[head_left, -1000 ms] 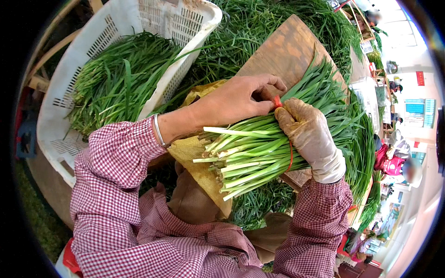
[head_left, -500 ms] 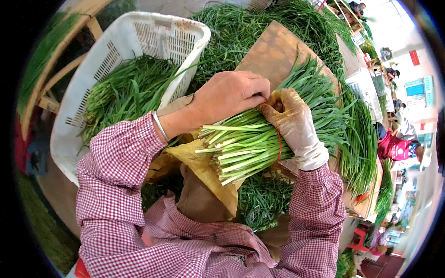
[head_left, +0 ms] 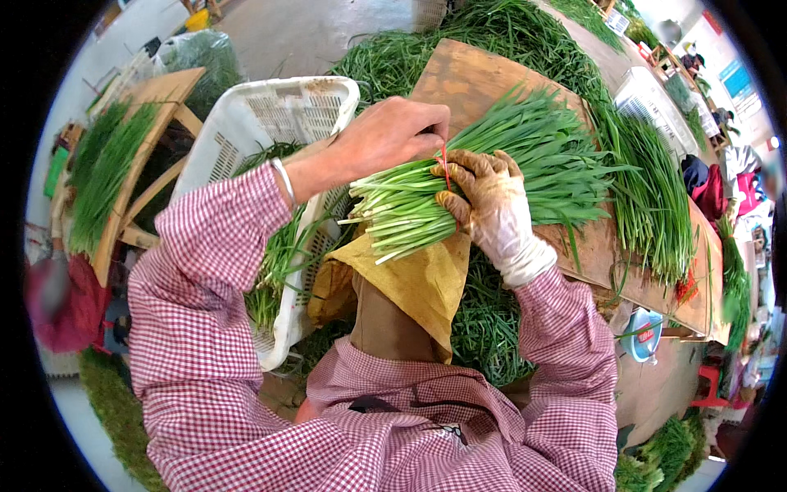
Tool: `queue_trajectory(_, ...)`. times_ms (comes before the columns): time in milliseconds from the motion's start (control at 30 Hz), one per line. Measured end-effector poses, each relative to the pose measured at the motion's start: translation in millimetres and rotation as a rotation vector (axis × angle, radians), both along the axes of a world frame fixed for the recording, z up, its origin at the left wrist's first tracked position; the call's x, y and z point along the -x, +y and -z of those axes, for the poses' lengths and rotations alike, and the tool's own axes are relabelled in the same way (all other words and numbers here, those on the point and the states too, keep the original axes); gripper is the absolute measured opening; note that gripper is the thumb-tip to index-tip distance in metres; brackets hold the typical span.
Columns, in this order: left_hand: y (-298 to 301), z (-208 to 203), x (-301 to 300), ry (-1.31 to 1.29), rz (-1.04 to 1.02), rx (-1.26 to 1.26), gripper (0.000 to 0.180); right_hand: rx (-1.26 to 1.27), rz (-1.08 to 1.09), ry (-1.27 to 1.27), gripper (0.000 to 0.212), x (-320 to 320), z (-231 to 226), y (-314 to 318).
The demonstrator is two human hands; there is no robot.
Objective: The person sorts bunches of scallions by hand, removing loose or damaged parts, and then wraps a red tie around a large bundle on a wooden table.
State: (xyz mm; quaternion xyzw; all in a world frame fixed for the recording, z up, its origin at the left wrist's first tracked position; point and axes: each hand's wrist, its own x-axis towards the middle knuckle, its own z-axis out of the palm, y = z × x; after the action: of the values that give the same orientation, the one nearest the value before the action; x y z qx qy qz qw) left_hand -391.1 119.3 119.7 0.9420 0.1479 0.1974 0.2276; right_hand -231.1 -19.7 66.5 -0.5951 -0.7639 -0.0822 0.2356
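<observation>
A thick bundle of garlic chives lies across the wooden board, pale stem ends to the left and green leaves to the right. My bare left hand, a bangle on its wrist, pinches a thin red band above the stems. The band stretches taut from those fingers down to the bundle. My right hand, in a stained white glove, presses on the bundle beside the band, its fingers curled over the stems. The underside of the bundle is hidden.
A white plastic crate with loose chives stands at the left. Yellow cloth hangs below the stem ends. More chives and red bands lie on the board's right side. A wooden stand with greens and a person are farther left.
The view has swung, showing more at the left. My hands have moved apart from their meeting point; the left now draws the band up, and the right has shifted onto the stems beside it.
</observation>
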Motion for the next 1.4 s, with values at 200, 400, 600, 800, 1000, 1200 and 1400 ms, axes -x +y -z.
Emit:
queue_trajectory(200, -41, -8, 2, -0.038, -0.035, -0.142, 0.012, -0.074, -0.102, 0.517, 0.036, -17, 0, 1)
queue_trajectory(400, -53, -11, -3, -0.06, -0.036, -0.306, 0.009, -0.201, -0.094, 0.582, 0.014, -15, -3, 5)
queue_trajectory(600, -63, 0, 4, -0.102, -0.127, -0.216, 0.009, -0.279, -0.073, 0.587, 0.011, -2, 6, 5)
queue_trajectory(800, -75, 10, 2, 0.215, -0.317, 0.029, 0.074, -0.199, -0.07, 0.578, 0.011, -9, 15, 8)
queue_trajectory(1000, -85, 25, -18, 0.563, -0.368, -0.326, 0.106, -0.243, -0.059, 0.515, 0.01, -4, 13, 8)
queue_trajectory(1200, -79, 34, -19, 0.43, -0.365, -0.004, 0.101, -0.326, -0.131, 0.503, 0.012, -5, 17, -1)
queue_trajectory(1400, -50, 50, -9, 0.312, -0.217, 0.097, 0.097, -0.268, -0.059, 0.416, 0.008, -4, 10, -6)
